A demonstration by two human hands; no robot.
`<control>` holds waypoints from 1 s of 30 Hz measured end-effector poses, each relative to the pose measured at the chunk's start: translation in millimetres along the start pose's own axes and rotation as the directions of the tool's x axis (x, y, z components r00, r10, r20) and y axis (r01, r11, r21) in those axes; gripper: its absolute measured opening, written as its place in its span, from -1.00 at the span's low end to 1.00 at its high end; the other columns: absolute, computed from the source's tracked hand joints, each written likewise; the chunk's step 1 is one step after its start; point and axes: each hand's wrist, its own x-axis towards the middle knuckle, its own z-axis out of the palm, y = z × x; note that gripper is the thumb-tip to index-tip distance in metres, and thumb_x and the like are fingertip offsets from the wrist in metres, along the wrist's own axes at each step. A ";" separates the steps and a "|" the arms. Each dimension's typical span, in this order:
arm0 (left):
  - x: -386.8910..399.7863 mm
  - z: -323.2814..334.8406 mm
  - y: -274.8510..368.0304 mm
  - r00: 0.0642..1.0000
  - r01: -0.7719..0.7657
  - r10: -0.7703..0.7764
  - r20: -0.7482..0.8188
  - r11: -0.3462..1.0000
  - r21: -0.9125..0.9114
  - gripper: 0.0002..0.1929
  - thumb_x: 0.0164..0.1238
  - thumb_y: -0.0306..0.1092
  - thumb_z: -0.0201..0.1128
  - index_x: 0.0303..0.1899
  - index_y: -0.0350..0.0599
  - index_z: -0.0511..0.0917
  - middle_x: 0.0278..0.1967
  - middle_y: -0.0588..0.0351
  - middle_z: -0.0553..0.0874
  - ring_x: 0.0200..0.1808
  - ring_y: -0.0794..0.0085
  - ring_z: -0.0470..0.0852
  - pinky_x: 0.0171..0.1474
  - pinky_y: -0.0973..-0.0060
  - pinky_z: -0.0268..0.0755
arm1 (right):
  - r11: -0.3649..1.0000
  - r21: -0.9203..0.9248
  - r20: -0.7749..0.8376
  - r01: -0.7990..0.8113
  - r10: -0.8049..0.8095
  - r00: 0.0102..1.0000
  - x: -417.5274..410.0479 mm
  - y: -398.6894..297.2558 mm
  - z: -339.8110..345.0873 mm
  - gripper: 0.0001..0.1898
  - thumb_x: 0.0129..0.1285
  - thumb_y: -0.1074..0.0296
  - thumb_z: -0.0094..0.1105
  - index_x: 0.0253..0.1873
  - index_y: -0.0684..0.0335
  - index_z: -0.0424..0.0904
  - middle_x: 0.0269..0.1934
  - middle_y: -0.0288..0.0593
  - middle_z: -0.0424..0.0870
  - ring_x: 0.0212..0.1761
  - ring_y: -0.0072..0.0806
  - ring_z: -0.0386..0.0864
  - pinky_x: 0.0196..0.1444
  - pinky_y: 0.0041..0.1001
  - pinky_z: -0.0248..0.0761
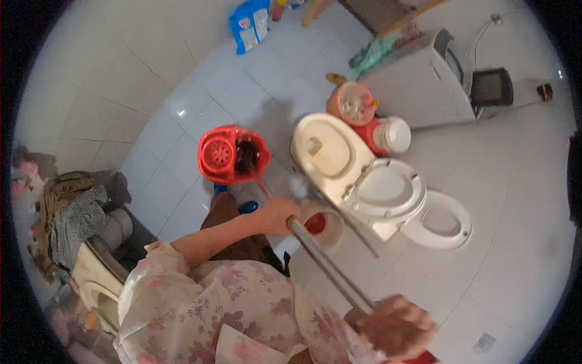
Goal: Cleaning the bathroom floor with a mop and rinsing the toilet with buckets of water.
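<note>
A long mop handle (pixel 334 268) slants across the view in front of my floral top. My left hand (pixel 276 215) wraps around its lower part, and my right hand (pixel 395 325) grips it near the top end, at the lower right. Beyond my left hand, the pinkish lower shaft (pixel 263 185) runs down into a red mop bucket (pixel 210 175) on the floor. The bucket has a round perforated wringer basket (pixel 219 154) on its left and dark contents on its right. The mop's head is not distinguishable in there. My feet in blue footwear (pixel 248 207) stand close to the bucket.
A white toilet (pixel 334 166) with raised seat (pixel 386 189) stands right of the bucket. Beside it are a peach bucket (pixel 338 107), a white-lidded red container (pixel 370 136) and a washing machine (pixel 418 86). A blue packet (pixel 250 27) lies by the wall; cloths (pixel 75 223) are piled left.
</note>
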 end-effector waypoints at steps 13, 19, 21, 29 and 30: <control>-25.1 8.2 -43.2 0.999 0.035 -0.032 0.015 0.977 -0.211 -0.76 -0.17 -0.10 0.38 -0.45 0.07 0.59 -0.59 0.11 0.61 -0.53 0.06 0.59 -0.48 0.21 0.38 | 0.864 -0.445 0.192 0.237 -0.166 0.967 24.4 76.2 19.7 -0.73 -0.02 0.49 0.24 -0.65 0.22 0.32 -0.66 -0.21 0.41 -0.64 -0.37 0.42 -0.60 -0.44 0.27; 5.8 -21.9 10.8 0.976 0.109 -0.071 0.204 0.978 -0.178 -0.80 -0.22 -0.24 0.31 -0.44 0.01 0.59 -0.47 -0.02 0.65 -0.37 0.05 0.63 -0.33 0.21 0.42 | 0.920 -0.183 0.228 0.346 -0.303 0.925 25.5 57.4 29.1 -0.75 -0.06 0.56 0.15 -0.65 0.22 0.25 -0.66 -0.15 0.42 -0.65 -0.38 0.37 -0.57 -0.44 0.26; -1.6 -22.8 -4.1 0.973 0.095 -0.054 0.222 0.980 -0.177 -0.80 -0.22 -0.25 0.31 -0.44 0.01 0.59 -0.46 -0.02 0.65 -0.36 0.04 0.63 -0.34 0.22 0.42 | 0.912 -0.266 0.136 0.313 -0.286 0.949 36.7 81.9 36.6 -0.76 -0.03 0.52 0.14 -0.64 0.22 0.26 -0.66 -0.17 0.42 -0.66 -0.40 0.37 -0.58 -0.44 0.24; 15.1 -35.2 16.2 0.999 -0.035 0.040 0.016 0.971 -0.235 -0.79 -0.24 -0.22 0.37 -0.55 0.00 0.51 -0.64 0.07 0.56 -0.57 0.12 0.59 -0.52 0.29 0.33 | 0.916 -0.399 -0.055 -0.031 0.010 0.998 37.6 54.2 49.6 -0.76 0.17 0.38 -0.01 -0.58 0.25 0.35 -0.56 -0.20 0.51 -0.54 -0.39 0.47 -0.45 -0.44 0.35; 12.9 -27.5 -3.8 0.999 -0.046 0.051 0.016 0.971 -0.236 -0.79 -0.24 -0.22 0.37 -0.55 0.00 0.51 -0.64 0.07 0.56 -0.57 0.12 0.59 -0.52 0.29 0.33 | 0.866 -0.501 -0.035 -0.006 -0.013 0.999 48.3 56.7 63.1 -0.76 0.16 0.36 0.02 -0.58 0.26 0.37 -0.56 -0.19 0.51 -0.53 -0.39 0.48 -0.44 -0.44 0.36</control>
